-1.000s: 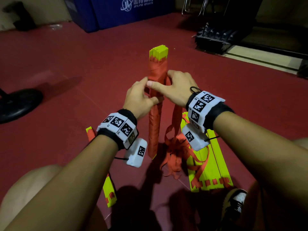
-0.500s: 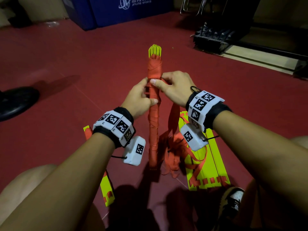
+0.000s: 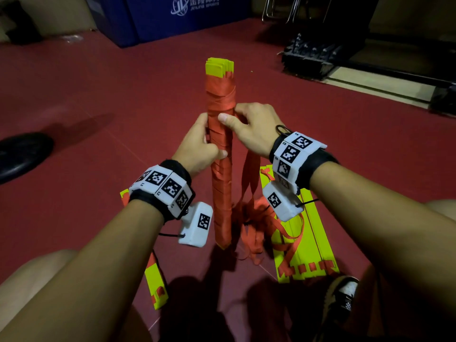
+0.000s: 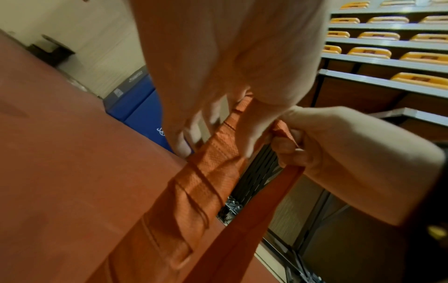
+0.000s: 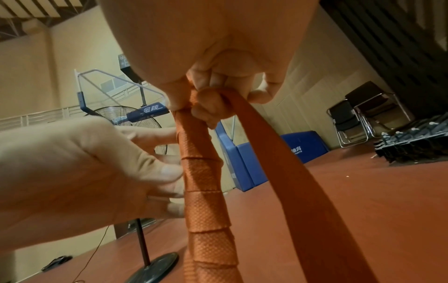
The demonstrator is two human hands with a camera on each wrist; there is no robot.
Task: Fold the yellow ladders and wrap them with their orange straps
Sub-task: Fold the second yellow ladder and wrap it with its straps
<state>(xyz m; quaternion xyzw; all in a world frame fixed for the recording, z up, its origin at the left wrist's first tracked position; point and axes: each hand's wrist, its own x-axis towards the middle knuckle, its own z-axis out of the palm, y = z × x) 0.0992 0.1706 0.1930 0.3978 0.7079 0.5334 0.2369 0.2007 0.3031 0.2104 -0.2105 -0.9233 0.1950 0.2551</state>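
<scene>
A bundle of folded yellow ladder rungs (image 3: 220,183) stands upright on the red floor, wound in orange strap, its yellow top (image 3: 218,68) bare. My left hand (image 3: 204,144) grips the bundle's middle from the left. My right hand (image 3: 237,117) holds it just above, thumb across the front, pinching the free strap (image 3: 249,178) that hangs to a loose pile (image 3: 256,218). In the right wrist view the fingers (image 5: 213,107) curl round the strap (image 5: 278,153) against the bundle (image 5: 203,181). The left wrist view shows blurred fingers (image 4: 194,134) on the wrapping (image 4: 206,172).
A second yellow ladder (image 3: 308,243) lies flat under my right wrist, another yellow piece (image 3: 155,285) under my left arm. A black fan base (image 3: 22,156) sits far left, a blue mat (image 3: 172,18) at the back, a black rack (image 3: 313,55) back right. My shoe (image 3: 343,294) is lower right.
The bundle has turned about its long axis between my hands, so the yellow top shows a flat face instead of thin edges. Both hands stay at mid-height on it.
</scene>
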